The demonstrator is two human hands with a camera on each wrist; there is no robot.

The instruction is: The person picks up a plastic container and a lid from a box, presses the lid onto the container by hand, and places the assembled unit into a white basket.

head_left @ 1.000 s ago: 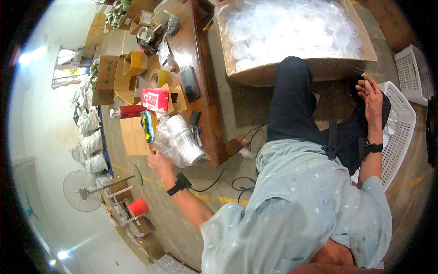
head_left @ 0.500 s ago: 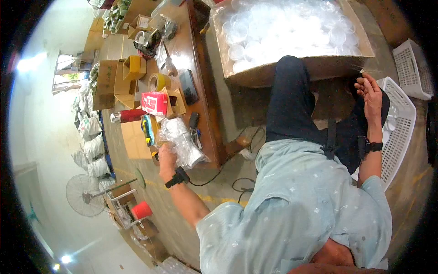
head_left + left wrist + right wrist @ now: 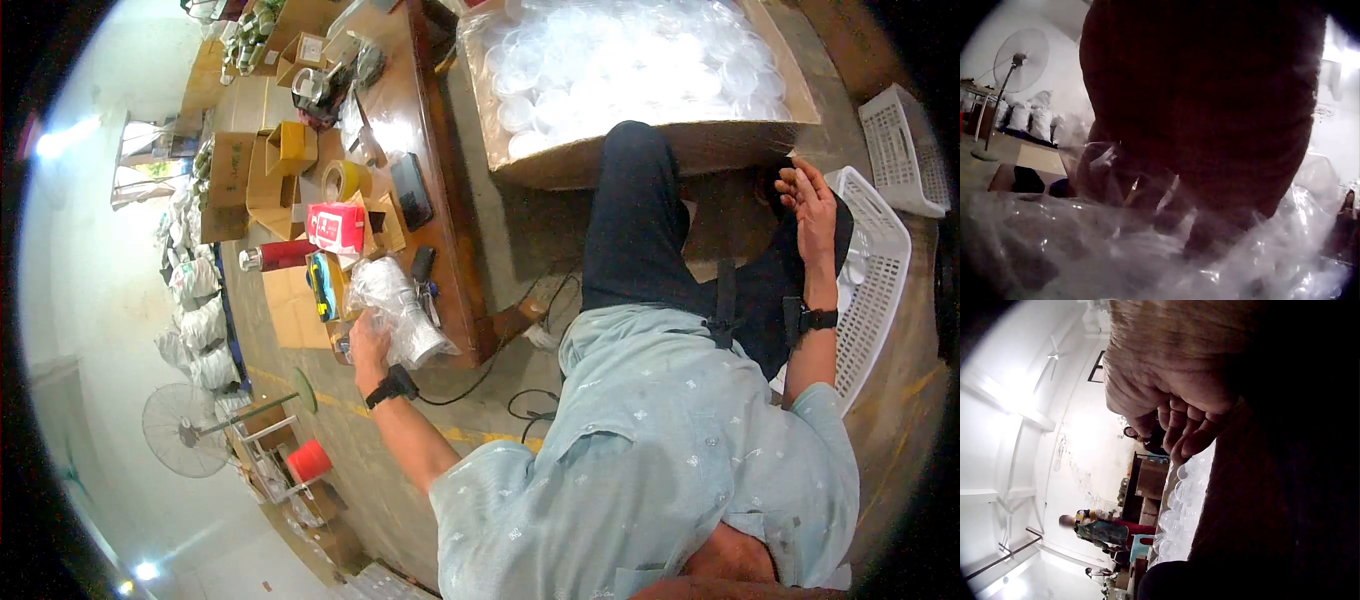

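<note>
Right, close in, the right hand [image 3: 815, 220] idles by the dark trousers [image 3: 640, 230], fingers loosely bent, a white basket [image 3: 885, 290] just beside that arm. Across on the other side, the left hand [image 3: 369, 345] is at a plastic-wrapped bundle [image 3: 395, 300] near the corner of the table [image 3: 463, 290]. The left wrist view has fingers behind shiny clear film, so whether they're gripping it, I can't tell! Just past the bundle come a black-handled item [image 3: 423, 263] and a red-and-white packet [image 3: 337, 229], then a roll of yellow tape [image 3: 361, 182]. Ahead of the knees, a big carton [image 3: 570, 160] brims with clear cups [image 3: 640, 80]. Farther off, a stand fan [image 3: 188, 430] and white sacks [image 3: 205, 320] line the wall.
</note>
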